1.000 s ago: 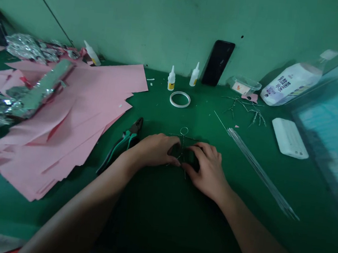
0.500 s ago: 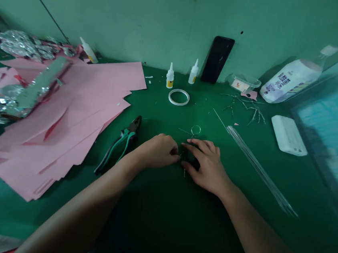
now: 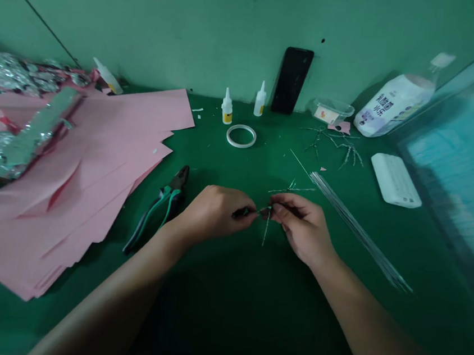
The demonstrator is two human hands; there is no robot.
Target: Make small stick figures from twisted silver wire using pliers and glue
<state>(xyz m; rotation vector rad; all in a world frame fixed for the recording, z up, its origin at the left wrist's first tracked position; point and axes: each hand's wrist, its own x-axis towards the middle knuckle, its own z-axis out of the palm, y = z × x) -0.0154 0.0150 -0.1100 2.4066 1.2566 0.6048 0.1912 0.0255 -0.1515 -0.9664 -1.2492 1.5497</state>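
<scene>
Over the counter (image 3: pixel 221 164), my left hand (image 3: pixel 212 211) and right hand (image 3: pixel 303 225) pinch a wire figure (image 3: pixel 266 228).
Fingers (image 3: pixel 248 210) grip it from both sides; pliers (image 3: pixel 158 210) lie near my left hand.

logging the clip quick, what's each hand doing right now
left hand: closed, pinching the twisted wire piece from its left side
right hand: closed, pinching the same piece from its right side

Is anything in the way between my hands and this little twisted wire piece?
Nothing visible stands in the way. The twisted wire piece sits directly between the fingertips of the left hand and the right hand. The green-handled pliers lie farther left on the mat, beyond the left hand, not between them.
</scene>
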